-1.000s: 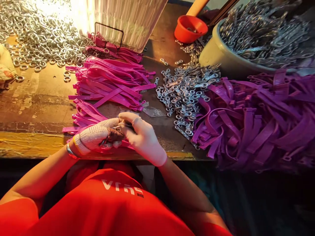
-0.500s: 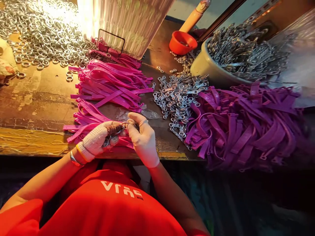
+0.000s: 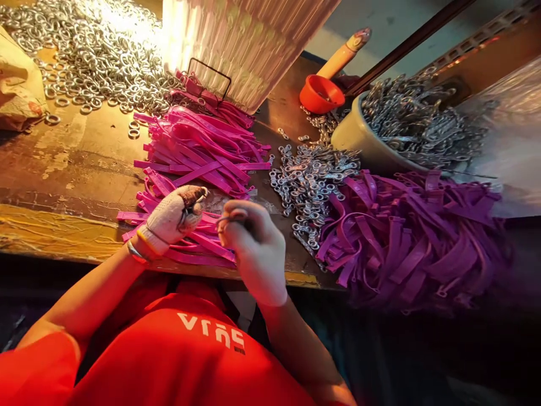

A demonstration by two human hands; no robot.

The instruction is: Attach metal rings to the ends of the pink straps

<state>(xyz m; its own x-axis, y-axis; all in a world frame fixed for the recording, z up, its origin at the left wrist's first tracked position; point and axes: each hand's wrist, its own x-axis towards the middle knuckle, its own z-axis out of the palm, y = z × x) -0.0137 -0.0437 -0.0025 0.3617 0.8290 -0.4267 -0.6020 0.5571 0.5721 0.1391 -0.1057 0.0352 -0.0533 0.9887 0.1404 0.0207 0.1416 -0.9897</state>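
My left hand, in a knitted glove with a dark worn fingertip, is closed and rests over a low stack of pink plastic straps at the table's front edge. What its fingers pinch is too small to tell. My right hand, in a pale glove, sits just to the right with its fingers curled on a small metal ring and strap end. A larger pile of pink straps lies behind both hands.
A heap of purple straps fills the right side. Loose metal clasps lie between the piles, and a bowl holds more. Silver rings cover the far left. An orange scoop and a ribbed white container stand behind.
My hands, pressed together a second ago, have drawn slightly apart. The left one lifted and tilted up. The view shifted, so everything sits lower in frame.
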